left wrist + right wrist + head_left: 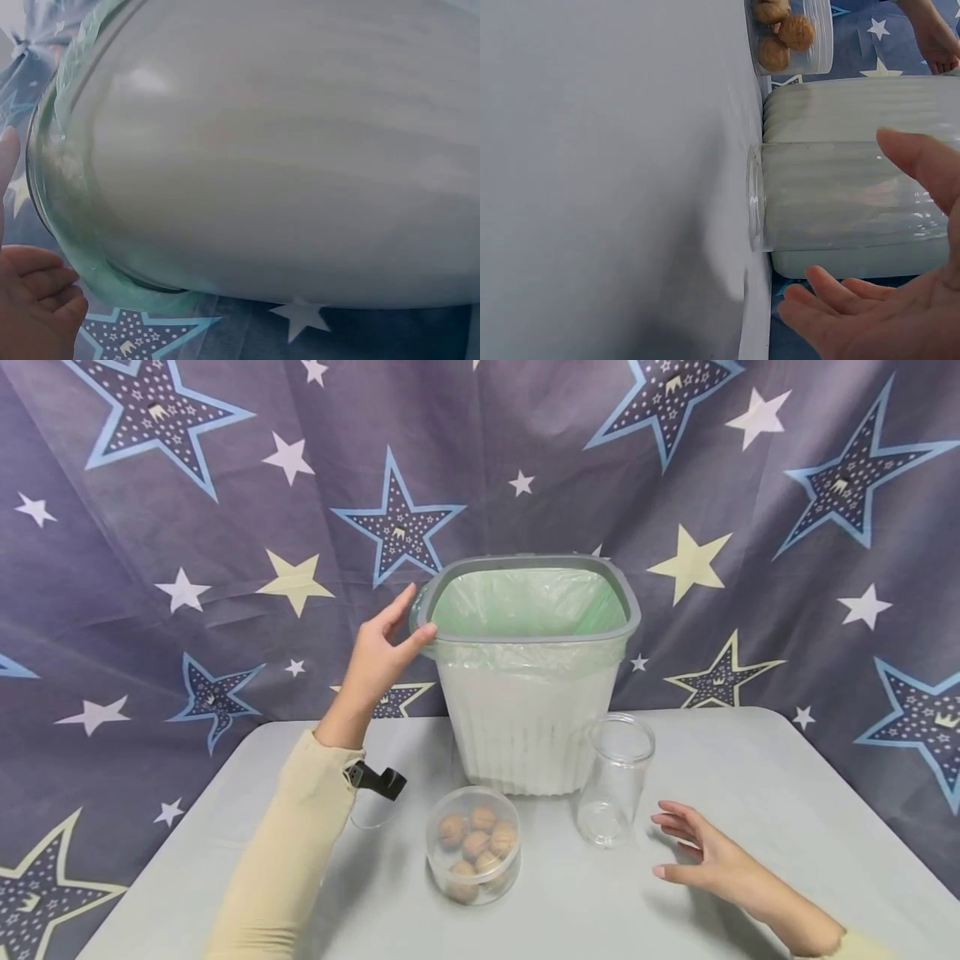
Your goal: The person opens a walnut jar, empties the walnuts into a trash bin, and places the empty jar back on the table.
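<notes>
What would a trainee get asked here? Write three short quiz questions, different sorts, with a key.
1. True or false: the left hand touches the rim of the bin.
2. Which holds the walnuts? A) the jar B) the bin C) the tub
3. Fill in: the right hand lies open on the table beside the ____.

Key: 1 true; 2 C; 3 jar.
</notes>
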{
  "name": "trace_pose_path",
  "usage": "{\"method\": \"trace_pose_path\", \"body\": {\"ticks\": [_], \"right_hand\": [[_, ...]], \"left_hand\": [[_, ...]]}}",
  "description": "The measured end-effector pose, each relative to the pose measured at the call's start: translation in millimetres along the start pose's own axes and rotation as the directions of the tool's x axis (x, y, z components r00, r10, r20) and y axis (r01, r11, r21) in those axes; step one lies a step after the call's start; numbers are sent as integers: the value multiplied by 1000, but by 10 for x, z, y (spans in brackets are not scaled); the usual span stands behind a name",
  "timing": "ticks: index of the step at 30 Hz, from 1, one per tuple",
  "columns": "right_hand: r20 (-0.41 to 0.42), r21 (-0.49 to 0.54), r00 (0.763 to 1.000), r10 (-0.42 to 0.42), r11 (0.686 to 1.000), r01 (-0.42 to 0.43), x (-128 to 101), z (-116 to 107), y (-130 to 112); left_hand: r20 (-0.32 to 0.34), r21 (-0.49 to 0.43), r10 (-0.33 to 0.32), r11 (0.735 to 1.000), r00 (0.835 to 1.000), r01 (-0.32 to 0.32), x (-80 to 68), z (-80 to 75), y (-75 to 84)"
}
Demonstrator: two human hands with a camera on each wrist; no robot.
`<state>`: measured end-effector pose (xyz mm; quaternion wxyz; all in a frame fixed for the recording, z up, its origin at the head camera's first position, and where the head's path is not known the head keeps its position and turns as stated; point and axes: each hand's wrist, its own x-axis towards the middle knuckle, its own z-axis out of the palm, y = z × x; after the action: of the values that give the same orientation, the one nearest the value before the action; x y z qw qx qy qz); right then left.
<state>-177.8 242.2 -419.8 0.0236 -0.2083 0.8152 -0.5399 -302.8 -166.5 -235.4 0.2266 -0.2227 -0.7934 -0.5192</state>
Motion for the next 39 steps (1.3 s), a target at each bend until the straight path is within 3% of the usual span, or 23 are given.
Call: {"method": "trace_pose_path", "body": {"ticks": [7,17,20,24,33,39], "right_hand": [[47,-48,996,-72,996,74,-83,69,-33],[70,-129,978,-196,970,203,-107,204,-52],[82,-124,964,-252,957,261,-83,267,-55],[114,-70,957,-268,958,277,-59,356,-87],[191,-32,949,-251,965,262,-7,473,-178],[242,11,952,-188,981,191,21,535,-216]], "left_hand": [[4,73,-29,997,1000,28,-268,-23,-100],[1,55,-43,998,999,43,-688,57,-183],[-7,61,-20,998,1000,20,-807,95,-237],[12,54,-13,998,1000,12,-958,118,-326],[132,-35,28,999,991,-24,-1280,166,-528],[260,-122,39,993,965,-7,-1435,201,-606]]}}
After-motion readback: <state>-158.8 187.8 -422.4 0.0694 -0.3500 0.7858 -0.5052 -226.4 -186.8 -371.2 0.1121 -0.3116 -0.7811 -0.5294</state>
